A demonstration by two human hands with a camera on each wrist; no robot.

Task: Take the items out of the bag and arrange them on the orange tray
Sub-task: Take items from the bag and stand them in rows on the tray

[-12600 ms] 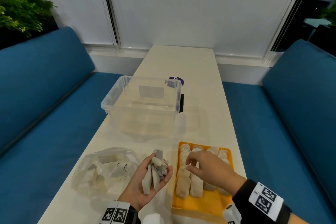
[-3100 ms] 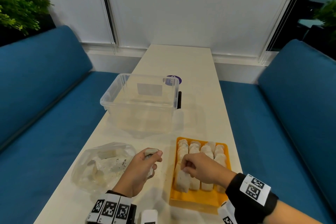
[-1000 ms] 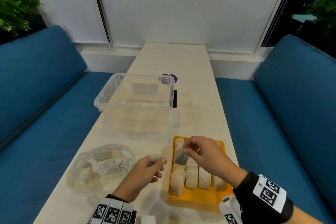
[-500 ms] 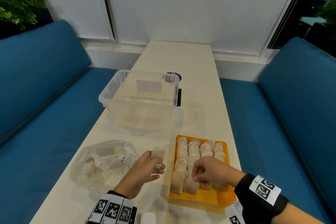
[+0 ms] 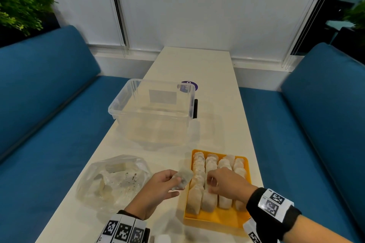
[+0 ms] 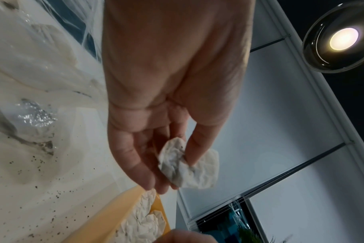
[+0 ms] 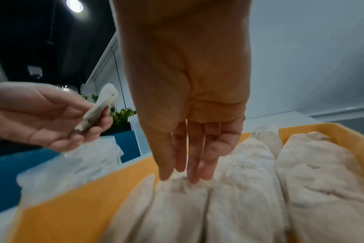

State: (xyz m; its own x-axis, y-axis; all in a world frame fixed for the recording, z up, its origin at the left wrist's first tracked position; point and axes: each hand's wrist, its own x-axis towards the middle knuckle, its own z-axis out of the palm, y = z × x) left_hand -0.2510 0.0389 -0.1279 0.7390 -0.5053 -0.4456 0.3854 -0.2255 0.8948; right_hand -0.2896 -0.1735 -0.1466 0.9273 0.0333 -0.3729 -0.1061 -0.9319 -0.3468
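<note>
pinching one tea bag (image 5: 182,178) just left of the tray's (image 5: 216,220) left rim, the left hand (image 5: 160,187) hovers between bag (image 5: 112,178) and tray. right hand (image 5: 227,184), fingers (image 7: 194,166) straight and holding nothing, touches the packed rows (image 5: 214,181); orange floor shows bare only along the near edge.

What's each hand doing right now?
Left hand: pinching one tea bag.
Right hand: open, fingertips touching tea bags in the orange tray.
</note>
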